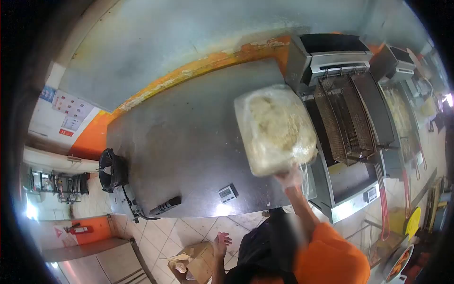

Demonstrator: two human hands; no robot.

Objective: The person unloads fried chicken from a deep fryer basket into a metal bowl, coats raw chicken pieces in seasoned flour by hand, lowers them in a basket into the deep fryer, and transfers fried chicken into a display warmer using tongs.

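Observation:
My right hand (289, 178) grips the near end of a big clear plastic bag (276, 128) filled with pale yellowish, lumpy stuff. I cannot make out what the stuff is. The bag is above the right part of the steel worktop (184, 137), beside the fryer; whether it rests on the metal is unclear. My left hand (221, 244) hangs low, fingers apart and holding nothing, next to an open brown cardboard box (195, 261) on the tiled floor.
Wire baskets (344, 118) sit over the fryer (350, 182) to the right, with long red handles (384, 213) sticking out. A small digital timer (228, 193) and a dark-handled tool (166, 205) lie along the worktop's front edge. A black-lined bin (112, 170) stands left.

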